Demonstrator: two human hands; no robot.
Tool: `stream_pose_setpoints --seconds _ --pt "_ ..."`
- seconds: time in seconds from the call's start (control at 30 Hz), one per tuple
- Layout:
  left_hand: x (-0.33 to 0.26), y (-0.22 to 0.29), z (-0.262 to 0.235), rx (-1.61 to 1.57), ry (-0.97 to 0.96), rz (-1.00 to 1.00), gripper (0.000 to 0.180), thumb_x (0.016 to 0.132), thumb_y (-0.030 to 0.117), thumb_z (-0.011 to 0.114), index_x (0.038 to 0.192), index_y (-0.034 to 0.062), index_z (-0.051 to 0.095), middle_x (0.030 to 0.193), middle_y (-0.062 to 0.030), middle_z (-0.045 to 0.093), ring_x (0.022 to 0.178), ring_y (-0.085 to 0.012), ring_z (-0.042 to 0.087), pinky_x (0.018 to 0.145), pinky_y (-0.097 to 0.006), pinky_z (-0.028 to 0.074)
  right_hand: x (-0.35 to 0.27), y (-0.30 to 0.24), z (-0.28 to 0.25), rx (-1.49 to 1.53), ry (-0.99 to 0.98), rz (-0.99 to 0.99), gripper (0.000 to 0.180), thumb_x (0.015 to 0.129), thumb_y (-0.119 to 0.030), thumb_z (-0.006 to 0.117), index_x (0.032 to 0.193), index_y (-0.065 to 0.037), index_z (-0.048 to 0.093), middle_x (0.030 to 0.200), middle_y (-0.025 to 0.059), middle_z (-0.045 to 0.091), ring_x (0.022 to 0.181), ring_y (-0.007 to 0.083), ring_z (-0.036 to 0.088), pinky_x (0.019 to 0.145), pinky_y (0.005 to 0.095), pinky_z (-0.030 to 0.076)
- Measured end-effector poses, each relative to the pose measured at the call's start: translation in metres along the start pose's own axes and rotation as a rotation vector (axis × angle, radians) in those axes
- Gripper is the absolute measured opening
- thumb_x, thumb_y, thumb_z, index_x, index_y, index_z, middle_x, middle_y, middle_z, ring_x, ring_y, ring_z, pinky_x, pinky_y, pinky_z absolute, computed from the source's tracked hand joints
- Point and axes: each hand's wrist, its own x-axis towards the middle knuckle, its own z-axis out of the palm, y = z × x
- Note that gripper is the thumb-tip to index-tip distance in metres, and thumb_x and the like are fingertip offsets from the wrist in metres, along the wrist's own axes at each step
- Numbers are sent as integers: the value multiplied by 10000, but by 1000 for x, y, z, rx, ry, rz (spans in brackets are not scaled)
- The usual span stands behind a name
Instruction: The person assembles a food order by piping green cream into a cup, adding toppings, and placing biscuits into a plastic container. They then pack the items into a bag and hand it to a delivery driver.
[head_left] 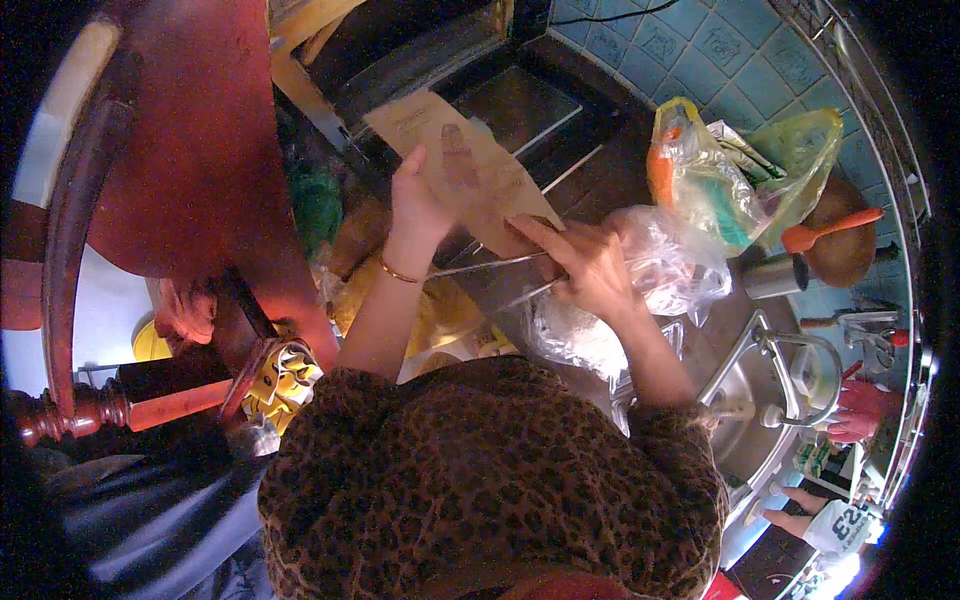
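At twelve o'clock, the brown paper sheet (478, 178) slants between both hands. The left hand (425, 205), forearm rising toward one o'clock, pinches its near edge, thumb upward. The right hand (592, 265), between two and three o'clock, points fingers toward ten at its corner; its grip I can't quite tell.

Most fingers of the left hand (424, 208) hide behind the brown paper (480, 175), whose print is too small to read, and the lower edge crops the leopard-print top (490, 480).
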Motion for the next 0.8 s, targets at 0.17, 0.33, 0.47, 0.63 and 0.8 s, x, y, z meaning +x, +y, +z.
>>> stream_pose_setpoints --seconds 0.17,0.33,0.47,0.63,0.8 --pt "4 22 0 18 176 90 457 945 367 260 1239 85 469 1178 -81 551 996 -263 530 870 -434 431 -8 2 4 135 20 -32 449 599 -22 639 1042 -86 609 996 132 628 834 295 627 674 361 524" --pt "1 37 -10 -240 58 -34 521 952 433 199 1255 115 478 1161 -18 575 955 -226 540 858 -394 434 -21 -14 33 484 108 271 258 746 -4 642 998 -31 594 983 83 630 768 197 633 631 290 530" --pt "2 29 -16 -196 -40 33 535 941 484 215 1254 154 496 1153 33 573 938 -185 536 832 -361 436 -13 -35 26 1082 19 575 363 795 -112 664 1117 -4 535 848 88 605 601 142 605 525 270 502" --pt "-11 7 -6 -262 -247 12 434 941 361 293 1296 158 439 1124 0 569 928 -216 537 836 -411 437 -3 -37 29 1302 17 775 366 807 -83 637 1131 -5 485 704 33 548 491 103 546 440 245 471" --pt "-12 15 -6 -48 -19 73 438 931 402 363 1235 114 492 1118 -46 572 916 -224 548 824 -399 445 3 -44 25 1393 103 847 428 793 -34 615 1197 34 492 806 56 607 500 94 525 452 206 431"
